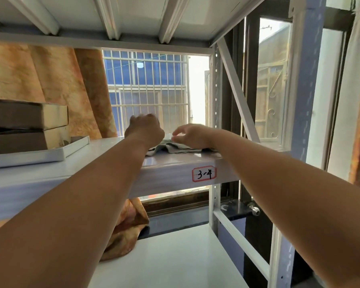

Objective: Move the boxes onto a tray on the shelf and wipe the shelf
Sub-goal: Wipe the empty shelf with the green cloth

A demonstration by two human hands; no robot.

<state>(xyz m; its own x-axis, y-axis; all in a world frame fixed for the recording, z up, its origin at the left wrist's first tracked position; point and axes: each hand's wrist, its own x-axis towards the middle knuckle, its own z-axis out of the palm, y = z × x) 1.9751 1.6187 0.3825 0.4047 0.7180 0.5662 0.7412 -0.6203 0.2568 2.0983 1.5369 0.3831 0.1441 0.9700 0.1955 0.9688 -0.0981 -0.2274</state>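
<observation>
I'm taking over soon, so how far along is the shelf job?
Done: two cardboard boxes sit stacked on the white tray. In hand: the left hand and right hand are at the grey cloth lying on the shelf. Left: the wiping itself, as far as I can tell.

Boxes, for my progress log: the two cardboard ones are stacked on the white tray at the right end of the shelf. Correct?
Wrong end. The head view shows the two cardboard boxes stacked on the white tray at the left end of the shelf; the grey cloth lies toward the right.
</observation>
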